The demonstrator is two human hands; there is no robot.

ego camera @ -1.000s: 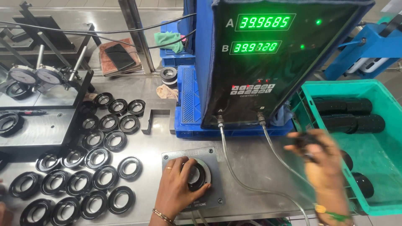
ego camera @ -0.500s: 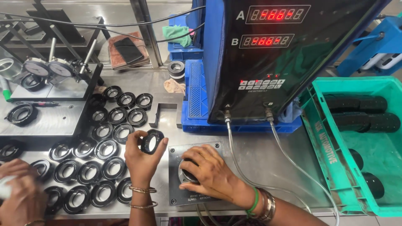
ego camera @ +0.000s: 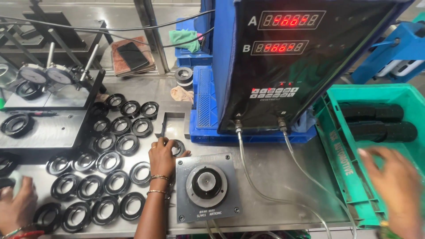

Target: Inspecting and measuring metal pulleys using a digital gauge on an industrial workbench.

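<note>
Co-worker's hand (ego camera: pixel 15 208): sat at the bottom left edge, beside the rows of rings, much where it had been half a second before.
Spare rings (ego camera: pixel 90 188): black rubber rings lay in rows on the steel bench (ego camera: pixel 274 172), their layout unchanged.
Left hand (ego camera: pixel 163 154): half a second earlier it had held a ring up above the bench; now it had come down, fingers curled and pinching the black ring (ego camera: pixel 177 147) against the bench.
Black ring: lay just left of the gauge plate's upper corner, partly hidden under the fingers.
Gauge plate (ego camera: pixel 207 186): grey square plate with a round centre plug; the right hand had covered it before, and now it stood bare, with no ring on the plug.
Readout box (ego camera: pixel 283 62): dark panel with two red displays, its hoses running down to the bench.
Right hand (ego camera: pixel 396 188): had left the plate and swung right, over the green crate's (ego camera: pixel 343 146) near rim; blurred, fingers loosely spread, holding nothing visible.
</note>
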